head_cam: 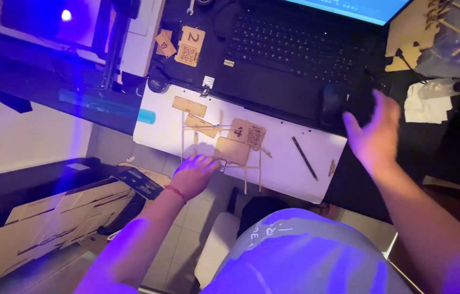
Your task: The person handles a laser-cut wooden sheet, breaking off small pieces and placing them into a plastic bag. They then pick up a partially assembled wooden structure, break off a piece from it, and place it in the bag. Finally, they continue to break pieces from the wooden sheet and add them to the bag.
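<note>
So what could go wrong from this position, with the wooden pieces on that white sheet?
The white sheet overhangs the desk edge, and the left hand presses the thin wooden frame near that edge; it might tip or slide off. The sticks look slender enough to snap. The right hand, raised and blurred beside the mouse, could knock it or the pencil.

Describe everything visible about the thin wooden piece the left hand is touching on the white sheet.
The wooden piece is a flat, pale tan panel, seemingly thin plywood or card, roughly square with rounded corners. It lies flat on the white sheet, amid thin wooden strips forming a loose frame. A similar tag overlaps its upper edge. The left hand rests at its lower left edge, fingers touching it. Finer detail is lost in the dim light.
</note>
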